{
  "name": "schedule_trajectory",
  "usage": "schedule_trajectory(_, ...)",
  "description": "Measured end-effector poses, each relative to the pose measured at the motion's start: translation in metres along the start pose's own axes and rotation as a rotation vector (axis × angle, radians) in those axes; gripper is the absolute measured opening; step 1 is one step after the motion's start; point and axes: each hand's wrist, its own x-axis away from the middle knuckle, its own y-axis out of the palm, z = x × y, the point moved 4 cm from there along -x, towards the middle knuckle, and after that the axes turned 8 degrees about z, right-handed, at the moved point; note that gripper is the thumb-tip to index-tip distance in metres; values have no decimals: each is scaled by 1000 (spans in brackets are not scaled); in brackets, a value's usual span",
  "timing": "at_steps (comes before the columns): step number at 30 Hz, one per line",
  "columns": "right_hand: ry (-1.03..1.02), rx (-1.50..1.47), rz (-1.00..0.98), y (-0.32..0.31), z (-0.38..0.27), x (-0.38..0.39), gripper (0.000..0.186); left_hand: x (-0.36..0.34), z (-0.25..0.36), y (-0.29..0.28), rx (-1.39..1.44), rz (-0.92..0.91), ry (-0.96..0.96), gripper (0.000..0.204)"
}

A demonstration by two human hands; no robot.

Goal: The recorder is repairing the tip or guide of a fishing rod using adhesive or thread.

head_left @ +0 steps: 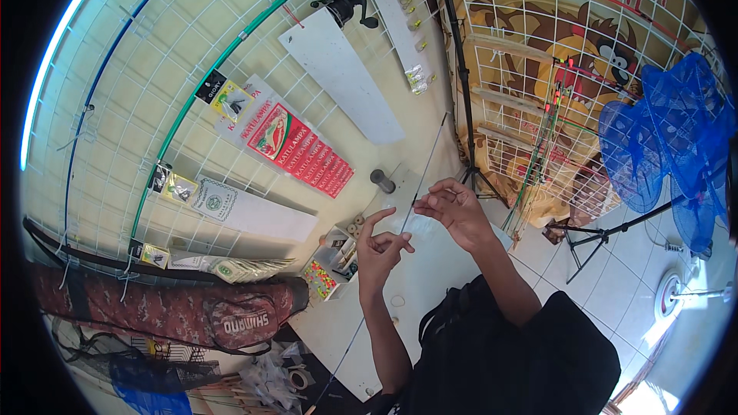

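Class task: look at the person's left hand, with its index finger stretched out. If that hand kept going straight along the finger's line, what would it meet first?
Probably the thin dark fishing-rod tip that crosses just beyond the left hand, near the right hand. Farther along that line stands a small dark grey cylinder on the white table. Depth is unclear.

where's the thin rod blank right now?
Head view, centre: the thin rod runs diagonally between the left hand and right hand, above the white table, tip toward the wire grid wall.
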Motion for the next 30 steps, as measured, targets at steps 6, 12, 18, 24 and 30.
schedule_trajectory(6,-34,10,88,-11,5,0,16,0,1,2,10,24,28,46)
schedule_trajectory(12,-137,184,81,-6,5,4,13,-1,2,3,10,4,25,45)
schedule_trajectory(18,-166,228,56,-3,8,6,12,-1,2,1,-1,12,33,44)
schedule_trajectory(24,80,-112,-3,-13,12,1,12,-3,1,2,-2,26,41,43)
schedule_trajectory(30,265,-388,-146,-15,22,1,9,-3,1,2,-12,18,25,43)
